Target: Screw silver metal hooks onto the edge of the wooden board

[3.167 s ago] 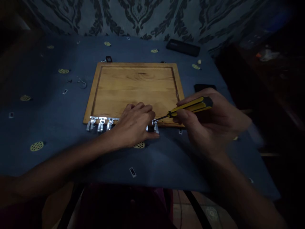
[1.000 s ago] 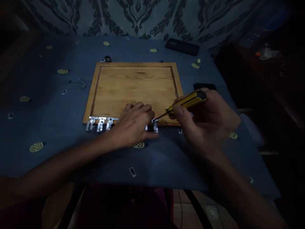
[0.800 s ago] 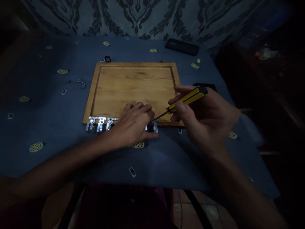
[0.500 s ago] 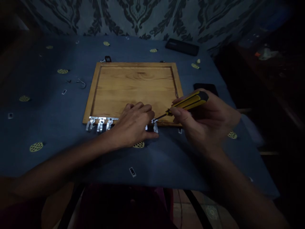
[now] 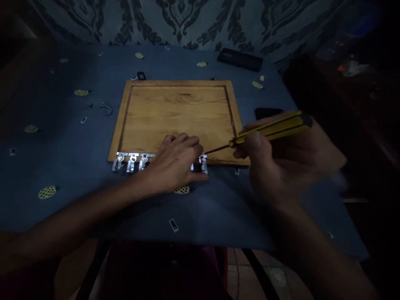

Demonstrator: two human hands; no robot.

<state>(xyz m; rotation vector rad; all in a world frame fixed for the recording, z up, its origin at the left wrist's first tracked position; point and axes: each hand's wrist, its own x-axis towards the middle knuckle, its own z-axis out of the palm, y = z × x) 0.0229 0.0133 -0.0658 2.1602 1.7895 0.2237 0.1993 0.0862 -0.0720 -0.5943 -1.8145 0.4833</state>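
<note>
A framed wooden board lies flat on the cloth-covered table. Along its near edge runs a silver metal hook rail with several hooks pointing toward me. My left hand is closed over the rail's middle, fingers bent on the board and thumb at the near side, hiding part of the rail. In my right hand, slightly blurred, is a yellow and black screwdriver. Its tip is close to the rail's right end, just above the last hook; whether it touches the metal I cannot tell.
A dark oblong case lies at the back right of the table. Beyond the board's right side is a black flat object, partly behind my right hand. A curved metal piece rests left of the board. Patterned wallpaper rises behind.
My right hand has moved right and drawn the screwdriver back, its tip leaving the screw spot at the rail's right end. My left hand stays in place on the rail.
</note>
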